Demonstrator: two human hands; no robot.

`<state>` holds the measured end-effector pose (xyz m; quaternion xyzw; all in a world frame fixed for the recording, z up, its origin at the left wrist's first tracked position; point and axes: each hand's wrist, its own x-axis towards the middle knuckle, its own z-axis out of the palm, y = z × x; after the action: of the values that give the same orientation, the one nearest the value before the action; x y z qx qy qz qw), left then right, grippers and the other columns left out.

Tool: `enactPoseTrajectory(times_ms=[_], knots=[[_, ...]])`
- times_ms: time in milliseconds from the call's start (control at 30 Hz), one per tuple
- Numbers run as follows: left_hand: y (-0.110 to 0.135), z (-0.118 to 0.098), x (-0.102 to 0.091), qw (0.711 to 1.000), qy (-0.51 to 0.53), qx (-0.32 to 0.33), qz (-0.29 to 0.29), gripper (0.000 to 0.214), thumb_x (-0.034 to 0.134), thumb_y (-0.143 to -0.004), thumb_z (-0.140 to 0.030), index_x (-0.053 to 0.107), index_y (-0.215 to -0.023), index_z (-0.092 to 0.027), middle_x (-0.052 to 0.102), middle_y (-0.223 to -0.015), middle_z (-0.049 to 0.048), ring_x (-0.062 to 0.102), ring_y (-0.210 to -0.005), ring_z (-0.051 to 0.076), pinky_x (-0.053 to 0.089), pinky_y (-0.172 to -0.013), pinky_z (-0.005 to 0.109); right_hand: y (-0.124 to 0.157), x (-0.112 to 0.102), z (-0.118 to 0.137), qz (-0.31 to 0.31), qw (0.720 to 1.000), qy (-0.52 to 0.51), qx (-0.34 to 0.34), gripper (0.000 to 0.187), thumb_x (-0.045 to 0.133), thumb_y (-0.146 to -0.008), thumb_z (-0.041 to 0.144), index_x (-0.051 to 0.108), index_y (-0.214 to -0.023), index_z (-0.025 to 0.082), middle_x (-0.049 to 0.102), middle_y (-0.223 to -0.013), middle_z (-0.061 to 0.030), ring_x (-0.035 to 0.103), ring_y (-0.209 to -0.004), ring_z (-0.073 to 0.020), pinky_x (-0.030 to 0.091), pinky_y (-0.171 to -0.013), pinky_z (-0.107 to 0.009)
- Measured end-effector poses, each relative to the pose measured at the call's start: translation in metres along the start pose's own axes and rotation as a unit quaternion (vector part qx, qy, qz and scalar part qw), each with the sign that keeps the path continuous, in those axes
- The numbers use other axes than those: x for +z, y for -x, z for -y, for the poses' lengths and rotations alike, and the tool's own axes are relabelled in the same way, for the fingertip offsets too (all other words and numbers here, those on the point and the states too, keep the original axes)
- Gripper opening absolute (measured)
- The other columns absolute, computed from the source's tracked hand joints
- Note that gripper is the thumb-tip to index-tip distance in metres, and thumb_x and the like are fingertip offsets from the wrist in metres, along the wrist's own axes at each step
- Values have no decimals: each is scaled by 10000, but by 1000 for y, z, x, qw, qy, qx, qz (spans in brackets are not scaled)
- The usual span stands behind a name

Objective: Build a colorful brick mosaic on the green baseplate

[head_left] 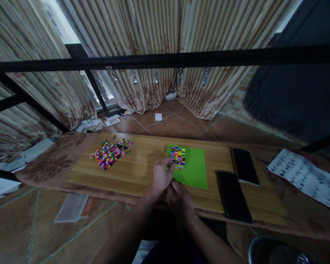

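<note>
My left hand is closed in a pinch at the left edge of a green studded baseplate, with what looks like a small toy brick at its fingertips. Rows of colourful bricks are set close together on the plate's upper left part, right beside those fingers. Just below, my right hand rests near the table's front edge against the left wrist. Its fingers are curled together, and whatever may be in them is hidden. A pile of loose mixed-colour bricks lies on the left of the wooden board.
Two black phone-like slabs lie right of the plate. A printed sheet is at the far right. A clear plastic sleeve lies on the tiled floor. Beyond the table, a black metal bar crosses before striped curtains.
</note>
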<state>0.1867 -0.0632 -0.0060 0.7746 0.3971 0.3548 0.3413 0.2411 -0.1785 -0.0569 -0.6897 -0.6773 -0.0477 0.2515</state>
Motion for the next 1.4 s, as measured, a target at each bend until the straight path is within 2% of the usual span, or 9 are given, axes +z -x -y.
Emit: enactPoseTrajectory(times_ms=[233,433,667,1000,1133,1267,1400], knots=[[0,-3,-3,997,-57,45,-2,118,586,-856,-178,698,-860,-211,710,-871,20,639,-839,148,476,-794,267,0,2,0,-5,1000,9,2,154,489,-843,102,620,-842,184,560,-839,-51,484,-774,-178,418,-724,-300],[1,1,0,987,-115,111,-16,133,569,-881,-200,699,-864,-224,703,-872,15,623,-832,152,453,-791,288,0,1,0,6,1000,-1,6,170,492,-836,89,627,-867,187,568,-851,-49,485,-780,-182,418,-726,-302],[4,6,-2,950,-232,208,-17,162,543,-893,-193,695,-944,-218,701,-923,37,592,-830,182,437,-770,325,1,4,-1,0,1000,-9,6,160,483,-853,110,618,-860,195,560,-823,-43,482,-769,-181,407,-728,-299],[3,6,-4,916,-304,263,19,205,502,-910,-181,670,-1026,-189,699,-993,63,593,-879,195,444,-799,342,1,-1,0,16,1000,-19,6,158,499,-850,133,628,-912,202,576,-865,-47,496,-788,-187,398,-727,-302],[3,4,-7,911,-312,267,22,188,511,-910,-193,666,-1016,-186,705,-988,53,601,-870,204,453,-782,353,0,-2,1,-5,1000,12,0,149,506,-840,113,633,-849,192,574,-828,-50,501,-769,-187,409,-728,-304],[6,4,-12,922,-296,250,11,248,529,-890,-156,638,-1112,-176,704,-1020,61,611,-875,207,466,-792,347,1,-1,1,-21,1000,21,-10,155,500,-847,113,636,-826,182,586,-833,-54,521,-780,-184,434,-758,-302],[16,13,-27,952,-245,182,-37,225,507,-907,-184,649,-1081,-193,709,-949,54,625,-859,198,482,-804,334,3,1,-1,-32,999,11,-21,200,487,-862,131,646,-978,173,619,-986,-74,554,-885,-192,452,-829,-309]])
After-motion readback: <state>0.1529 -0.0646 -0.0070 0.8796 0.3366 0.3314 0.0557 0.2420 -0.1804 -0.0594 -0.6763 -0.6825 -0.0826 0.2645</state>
